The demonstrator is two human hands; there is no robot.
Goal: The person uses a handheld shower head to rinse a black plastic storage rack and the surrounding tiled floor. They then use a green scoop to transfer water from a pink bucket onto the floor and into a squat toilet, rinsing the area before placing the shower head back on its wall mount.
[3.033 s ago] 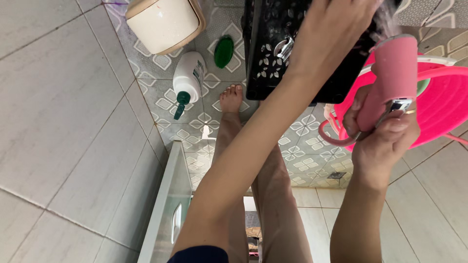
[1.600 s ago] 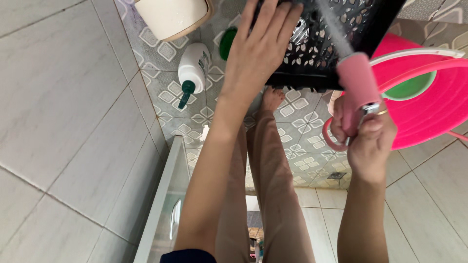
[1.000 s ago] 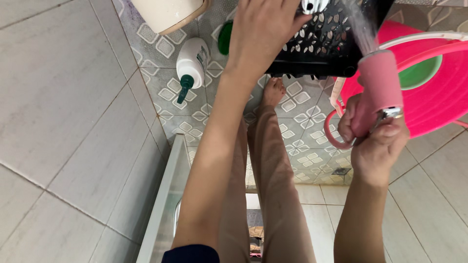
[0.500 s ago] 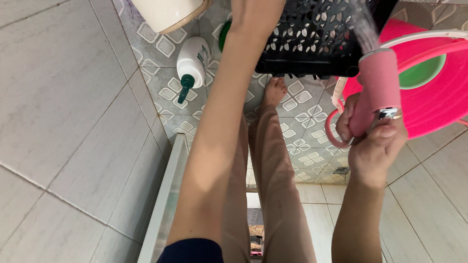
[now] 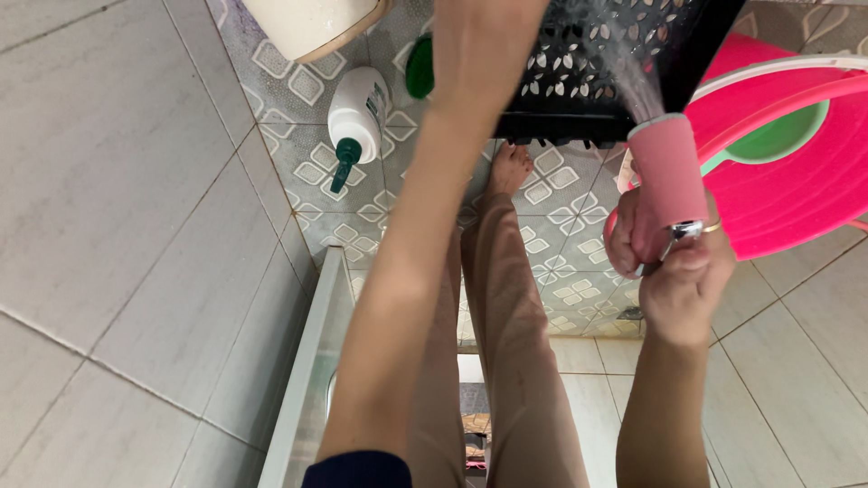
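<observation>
My left hand [image 5: 484, 41] reaches to the top edge of the view and grips the left side of a black perforated plastic basket [image 5: 624, 63], holding it off the floor. My right hand [image 5: 674, 267] is closed around a pink hand sprayer [image 5: 667, 172] with a metal lever under my fingers. Water sprays from its head up onto the basket's side. My bare foot [image 5: 511, 167] and leg stand on the patterned floor tiles just below the basket.
A pink basin [image 5: 796, 190] with a green scoop [image 5: 782, 136] inside sits at the right. A white pump bottle with a green pump [image 5: 357, 108], a green lid [image 5: 419, 68] and a cream container [image 5: 307, 23] stand along the tiled wall. A floor drain [image 5: 633, 314] lies near my right wrist.
My left hand has moved from the basket's right side to its left and risen to the top edge. The sprayer stays in my right hand, still spraying the basket.
</observation>
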